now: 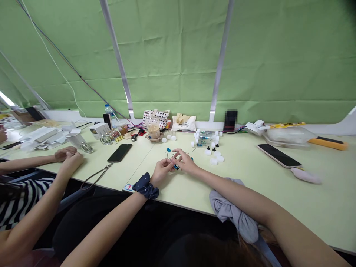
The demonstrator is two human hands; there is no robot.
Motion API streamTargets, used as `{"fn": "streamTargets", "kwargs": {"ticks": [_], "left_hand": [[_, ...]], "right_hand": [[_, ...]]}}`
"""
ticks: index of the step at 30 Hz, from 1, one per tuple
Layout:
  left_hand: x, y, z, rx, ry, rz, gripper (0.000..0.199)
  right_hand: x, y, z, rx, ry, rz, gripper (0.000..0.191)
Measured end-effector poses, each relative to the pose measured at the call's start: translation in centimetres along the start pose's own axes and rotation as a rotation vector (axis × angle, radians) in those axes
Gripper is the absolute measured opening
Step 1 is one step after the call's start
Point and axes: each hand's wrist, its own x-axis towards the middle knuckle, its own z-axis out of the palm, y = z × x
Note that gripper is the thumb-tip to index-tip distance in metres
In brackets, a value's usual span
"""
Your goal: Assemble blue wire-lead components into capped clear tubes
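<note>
Hands at small blue part; white packet behind, oval-framed lettering unclear

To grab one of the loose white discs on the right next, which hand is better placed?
Probably the right hand: it is nearer those white discs, while the left hand would likely have to reach past it.

Soft, even light covers the pale green tabletop around the bare fingers, where a small blue-and-black piece lacks detail. Far left of them a white strip glares; rightward, a pale elongated charm blurs. Wide-angle distortion stretches the edges.
</note>
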Motion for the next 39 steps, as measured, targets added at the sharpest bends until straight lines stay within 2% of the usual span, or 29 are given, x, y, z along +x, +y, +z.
{"fn": "streamTargets", "kwargs": {"ticks": [3, 7, 13, 18, 21, 24, 30, 35, 39], "left_hand": [[-0.1, 0.1, 0.1, 0.002, 0.018, -0.009, 0.035], [0.0, 0.1, 0.1, 0.004, 0.072, -0.029, 0.037], [0.3, -0.1, -0.2, 0.099, 0.101, -0.002, 0.036], [0.5, -0.1, -0.5, 0.214, 0.143, 0.016, 0.034], [0.7, -0.3, -0.6, 0.246, 0.166, 0.011, 0.033], [1.0, -0.7, -0.8, 0.261, 0.182, 0.034, 0.031], [1.5, -0.9, -1.3, 0.255, 0.239, 0.047, 0.029], [1.9, -0.9, -1.9, 0.293, 0.302, 0.072, 0.025], [2.2, -0.9, -2.2, 0.374, 0.32, 0.086, 0.022]], "right_hand": [[0.2, 0.1, 0.0, 0.039, -0.011, 0.033, 0.04], [1.7, 1.3, -0.4, 0.027, 0.062, 0.104, 0.03], [6.6, 3.9, -2.0, -0.298, 0.104, 0.142, 0.011], [11.7, 5.2, -2.6, -0.655, 0.052, 0.147, 0.025], [14.4, 5.9, -2.1, -0.735, -0.012, 0.209, 0.04], [16.1, 6.5, -1.2, -0.783, -0.046, 0.284, 0.045], [17.1, 7.4, -0.4, -0.827, -0.106, 0.359, 0.046], [16.5, 7.1, -0.6, -0.856, -0.043, 0.367, 0.033], [15.7, 6.3, -1.0, -0.887, -0.001, 0.4, 0.031]]}}
